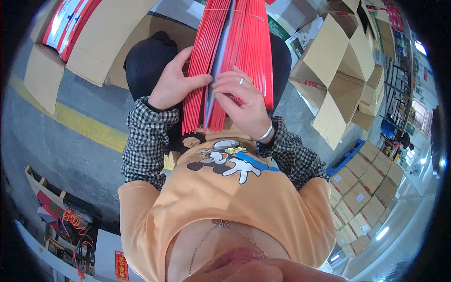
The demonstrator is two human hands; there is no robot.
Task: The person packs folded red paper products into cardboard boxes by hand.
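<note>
A long stack of thin red flat sheets or packets (253, 51) stands on edge across my lap, their kind not plain from here. A gap with a pale bluish-white face (217, 63) splits the stack toward its left side. My left hand (176, 82) grips the left section, thumb over the top edges and fingers down its outer side. Bent over the middle of the stack, my right hand (242, 96) has its fingertips curled at the edges beside the gap. It wears a ring and a bangle. Thin bands cross the stack's far part.
Open cardboard boxes stand at the right (343, 84) and at the upper left (103, 37), the left one near red-and-white packs (68, 23). Taped cartons (366, 183) are piled on a blue pallet (345, 157). A coiled orange hose (73, 218) hangs at the lower left.
</note>
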